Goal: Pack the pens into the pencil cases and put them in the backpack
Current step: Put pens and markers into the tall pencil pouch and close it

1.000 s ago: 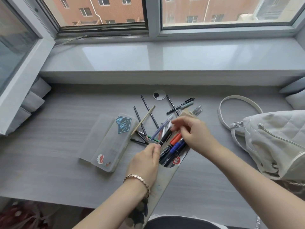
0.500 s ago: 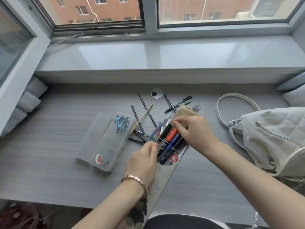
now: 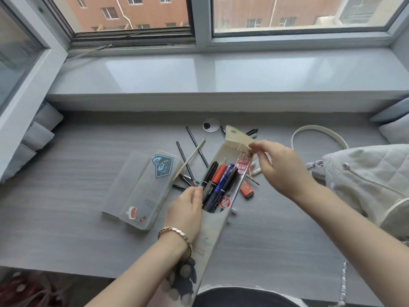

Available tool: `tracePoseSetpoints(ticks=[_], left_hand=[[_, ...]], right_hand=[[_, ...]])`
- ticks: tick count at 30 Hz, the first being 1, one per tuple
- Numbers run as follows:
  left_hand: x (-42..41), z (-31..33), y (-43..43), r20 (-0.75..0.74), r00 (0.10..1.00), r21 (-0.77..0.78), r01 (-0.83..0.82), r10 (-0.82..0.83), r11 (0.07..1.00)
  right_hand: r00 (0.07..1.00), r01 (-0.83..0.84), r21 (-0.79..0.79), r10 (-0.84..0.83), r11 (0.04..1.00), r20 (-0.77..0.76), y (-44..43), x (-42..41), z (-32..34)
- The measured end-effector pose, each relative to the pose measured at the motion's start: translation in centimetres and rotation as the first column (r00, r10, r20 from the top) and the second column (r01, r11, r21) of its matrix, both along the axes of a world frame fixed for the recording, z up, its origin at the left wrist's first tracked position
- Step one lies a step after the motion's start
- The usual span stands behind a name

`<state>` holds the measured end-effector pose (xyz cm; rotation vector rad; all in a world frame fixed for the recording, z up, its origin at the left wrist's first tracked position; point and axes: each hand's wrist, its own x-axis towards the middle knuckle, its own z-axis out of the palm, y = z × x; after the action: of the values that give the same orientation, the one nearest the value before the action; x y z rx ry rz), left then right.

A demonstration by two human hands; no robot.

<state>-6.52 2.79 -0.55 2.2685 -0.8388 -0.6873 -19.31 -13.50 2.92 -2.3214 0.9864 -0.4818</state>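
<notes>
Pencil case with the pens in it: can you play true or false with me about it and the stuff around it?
1. The left hand holds the open pencil case by its side. True.
2. The right hand pinches a blue pen. False: it pinches the case's flap.
3. The clear plastic case is inside the backpack. False: it lies on the desk, left of the open case.
4. Loose pencils lie on the desk. True.
5. The backpack is black. False: it is white.
</notes>
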Motion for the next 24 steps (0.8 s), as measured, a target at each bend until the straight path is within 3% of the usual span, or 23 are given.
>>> tracePoseSetpoints(ticks=[3, 5, 9, 12, 18, 24], left_hand=[[0.1, -0.2, 0.3, 0.025, 0.999, 0.029, 0.021, -0.022, 0.999], [-0.1, -0.3, 0.4, 0.030, 0.999, 0.036, 0.028, -0.029, 0.999], [-0.3, -0.6, 0.4, 0.043, 0.997, 0.046, 0.056, -0.058, 0.997], [-0.3, -0.7, 0.5, 0.046, 0.997, 0.039, 0.067, -0.069, 0.997], [0.0, -0.6, 0.5, 0.065, 0.997, 0.007, 0.044, -0.044, 0.999], [0.0, -0.7, 0.5, 0.103, 0.993, 0.035, 0.056, -0.059, 0.998]], right_hand=[[0.988, -0.072, -0.047, 0.065, 0.996, -0.138, -0.2, -0.6, -0.3], [0.986, -0.100, -0.066, 0.090, 0.993, -0.139, 0.1, -0.6, -0.5], [0.998, 0.056, 0.230, -0.052, 0.972, -0.024, 0.4, 0.3, -0.6], [0.999, 0.054, 0.374, -0.051, 0.926, -0.018, 0.4, 0.8, -0.7], [0.981, -0.029, 0.179, 0.063, 0.983, -0.185, 1.0, 1.0, -0.9], [0.982, -0.042, 0.228, 0.082, 0.973, -0.171, 1.7, 0.3, -2.0]])
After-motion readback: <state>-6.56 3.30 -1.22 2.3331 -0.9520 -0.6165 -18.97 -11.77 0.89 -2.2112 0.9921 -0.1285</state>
